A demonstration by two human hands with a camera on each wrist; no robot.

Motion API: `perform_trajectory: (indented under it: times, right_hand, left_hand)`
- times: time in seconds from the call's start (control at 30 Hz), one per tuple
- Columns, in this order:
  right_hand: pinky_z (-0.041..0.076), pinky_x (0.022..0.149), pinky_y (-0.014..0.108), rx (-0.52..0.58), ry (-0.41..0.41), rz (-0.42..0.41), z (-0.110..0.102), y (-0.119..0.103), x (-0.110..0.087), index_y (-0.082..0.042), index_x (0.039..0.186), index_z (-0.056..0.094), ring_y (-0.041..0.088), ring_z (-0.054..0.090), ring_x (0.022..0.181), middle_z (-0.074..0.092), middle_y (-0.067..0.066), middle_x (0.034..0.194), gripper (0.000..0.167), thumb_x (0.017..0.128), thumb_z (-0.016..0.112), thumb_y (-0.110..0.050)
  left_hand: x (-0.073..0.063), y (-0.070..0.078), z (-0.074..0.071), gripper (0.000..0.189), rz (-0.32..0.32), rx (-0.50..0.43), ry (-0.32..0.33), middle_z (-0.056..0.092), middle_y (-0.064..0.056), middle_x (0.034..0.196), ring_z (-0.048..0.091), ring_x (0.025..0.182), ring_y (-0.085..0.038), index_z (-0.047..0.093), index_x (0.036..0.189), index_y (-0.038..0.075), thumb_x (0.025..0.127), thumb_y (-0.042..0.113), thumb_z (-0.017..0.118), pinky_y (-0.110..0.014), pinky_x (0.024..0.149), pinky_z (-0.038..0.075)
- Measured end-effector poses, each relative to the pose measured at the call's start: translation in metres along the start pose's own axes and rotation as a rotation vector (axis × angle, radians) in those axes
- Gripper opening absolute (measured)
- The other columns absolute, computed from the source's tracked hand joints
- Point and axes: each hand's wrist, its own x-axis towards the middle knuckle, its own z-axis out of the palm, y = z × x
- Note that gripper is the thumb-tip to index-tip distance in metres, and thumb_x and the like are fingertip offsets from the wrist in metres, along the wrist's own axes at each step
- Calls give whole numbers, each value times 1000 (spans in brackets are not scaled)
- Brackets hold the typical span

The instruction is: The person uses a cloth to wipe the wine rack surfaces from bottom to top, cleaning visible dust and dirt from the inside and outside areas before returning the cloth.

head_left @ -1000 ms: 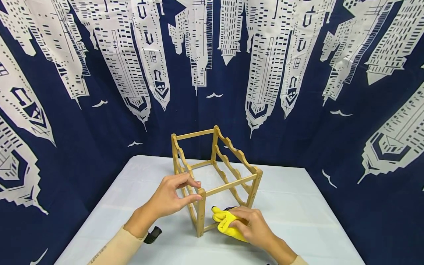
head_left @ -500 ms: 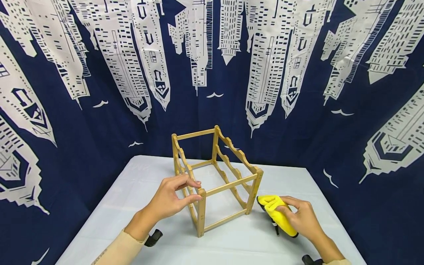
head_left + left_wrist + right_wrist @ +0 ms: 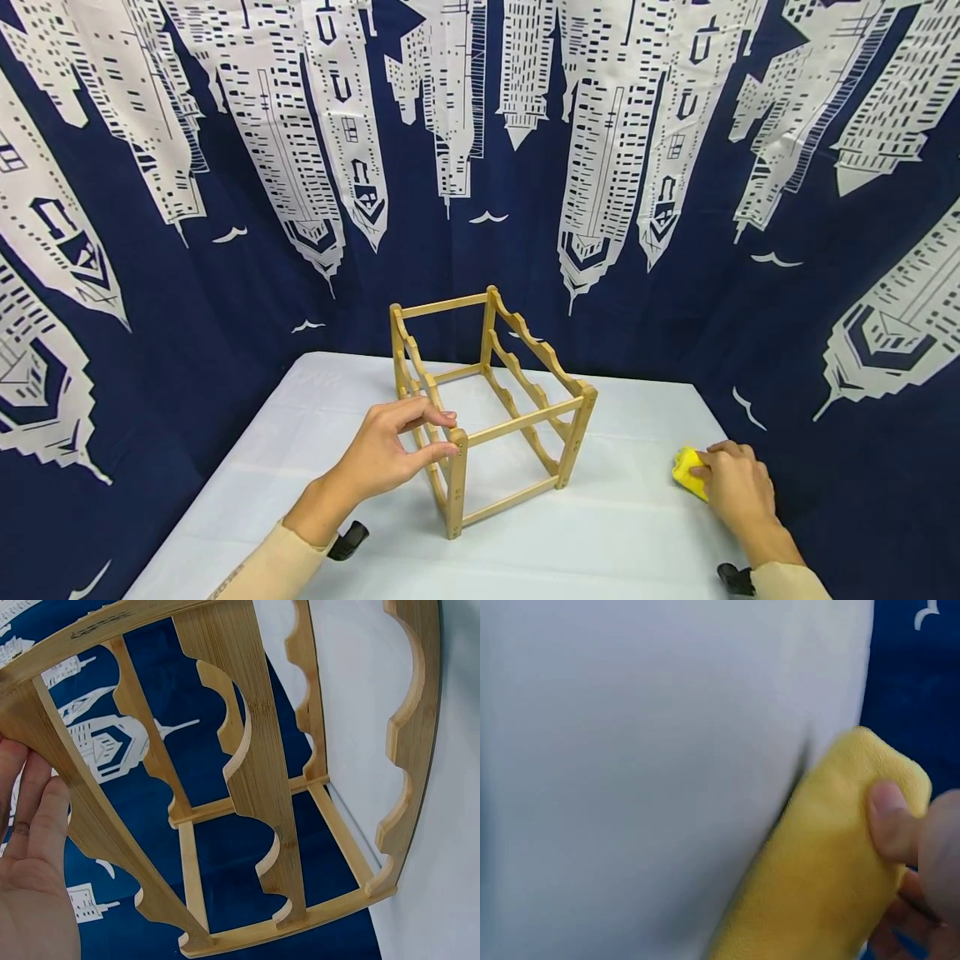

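A wooden wine rack (image 3: 457, 492) with scalloped side rails stands upright on the table in the head view. At its near left corner, my left hand (image 3: 390, 443) pinches the top of the post between thumb and fingers. The left wrist view shows that hand's fingers (image 3: 46, 817) against a scalloped rail (image 3: 262, 761). Well to the right of the rack, my right hand (image 3: 738, 490) grips a folded yellow cloth (image 3: 687, 473). In the right wrist view the thumb (image 3: 892, 817) presses on the cloth (image 3: 810, 877), which has a dark edge; whether it touches the table cannot be told.
The rack stands on a table with a pale cover (image 3: 622, 533), whose right edge runs close by my right hand. Behind and around hangs a navy curtain (image 3: 480, 250) printed with white buildings. Black straps (image 3: 348, 540) sit at both wrists.
My right hand has carried the yellow cloth from the rack's lower front rail rightward, away to the table's right side. My left hand and the rack have stayed where they were.
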Motion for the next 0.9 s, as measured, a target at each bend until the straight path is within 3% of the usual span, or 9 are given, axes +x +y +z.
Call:
perform_trajectory:
  times: [0.1, 0.2, 0.3, 0.43, 0.63, 0.77, 0.9]
  right_hand:
    - [58, 84, 70, 56, -135, 109, 7, 4, -3, 6, 121, 86, 60, 69, 111, 75, 35, 116, 33, 97, 92, -15]
    - [60, 92, 73, 125, -177, 174, 9, 6, -3, 7, 127, 83, 63, 71, 116, 74, 40, 119, 37, 102, 88, -20]
    - [59, 99, 76, 144, -212, 180, 10, 8, -3, 7, 133, 80, 65, 70, 122, 72, 43, 126, 41, 105, 86, -22]
    - [58, 105, 79, 95, -276, 129, 12, 8, -9, 6, 149, 71, 69, 66, 131, 68, 45, 137, 55, 105, 87, -23]
    - [50, 120, 85, 90, -359, 139, 18, -1, -19, 6, 172, 45, 71, 52, 151, 50, 45, 167, 79, 113, 78, -35]
    - [43, 126, 86, 123, -338, 100, 21, -5, -24, 7, 175, 38, 71, 43, 158, 40, 46, 174, 87, 115, 74, -45]
    - [45, 122, 85, 151, -172, -21, 24, -11, -31, 6, 170, 49, 70, 49, 154, 47, 45, 171, 82, 110, 82, -39]
  left_hand:
    - [1, 0, 1, 27, 2, -2, -2, 85, -4, 117, 86, 120, -24, 81, 115, 16, 95, 9, 98, -29, 112, 67]
    - [2, 0, 1, 27, 10, -4, -1, 85, -5, 118, 86, 120, -25, 81, 116, 16, 95, 10, 98, -30, 112, 67]
    - [1, 0, 3, 28, 14, -9, 8, 85, -5, 117, 87, 120, -25, 81, 116, 15, 95, 9, 98, -29, 112, 67]
    - [0, 1, 5, 29, 0, -11, 16, 86, -4, 118, 87, 121, -25, 81, 117, 16, 95, 10, 98, -29, 112, 67]
    - [-1, 1, 5, 29, -18, 25, 21, 87, -2, 125, 85, 124, -24, 82, 122, 19, 97, 14, 97, -30, 114, 66]
    - [-6, -1, 2, 37, 21, 109, 33, 86, 2, 132, 83, 127, -22, 83, 130, 23, 97, 12, 96, -31, 117, 66]
    - [-15, -8, -2, 49, 45, 215, 60, 79, 1, 149, 75, 141, -26, 80, 140, 22, 96, 10, 97, -26, 128, 57]
